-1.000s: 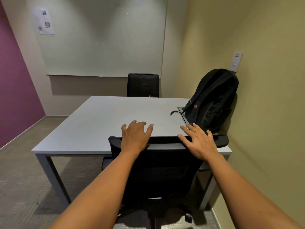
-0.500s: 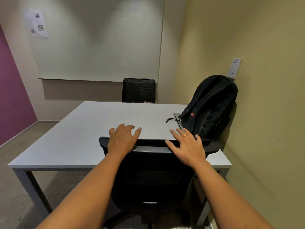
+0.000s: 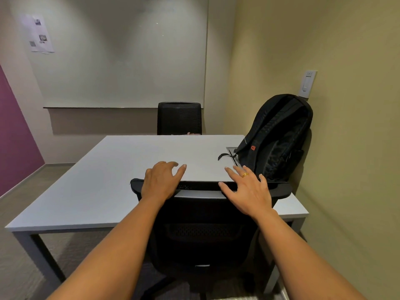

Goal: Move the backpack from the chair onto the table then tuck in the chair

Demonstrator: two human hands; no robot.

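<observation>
Two bare hands rest on one black mesh-backed office chair (image 3: 205,232), drawn up to the near edge of a pale grey rectangular table (image 3: 97,191). Left hand (image 3: 161,180): laid over the left part of the chair's top rail, fingers loosely spread and reaching past it above the tabletop, clasping nothing. Right hand (image 3: 249,191): palm on the right part of the same rail, fingers straight and fanned apart, a gold ring (image 3: 245,174) on one finger, likewise not closed round anything. One black fabric backpack (image 3: 279,139) with a small red badge: stands upright on the table's far right side, leaning against the yellow wall, one strap trailing across a cable hatch (image 3: 230,149) set into the tabletop; it is well clear of the chair. Also present: a second black chair (image 3: 179,118) at the table's far side, a large whiteboard (image 3: 121,61), a paper notice (image 3: 39,33) on the left wall, a white switch plate (image 3: 307,84) above the backpack. Status, as judged: part one, backpack onto table, appears complete. Part two, chair tucked in, appears nearly or fully complete, since the backrest sits just at the table edge; the seat is hidden, so its depth under the table cannot be told. Remaining, at most: a last short push and lifting both hands away.
</observation>
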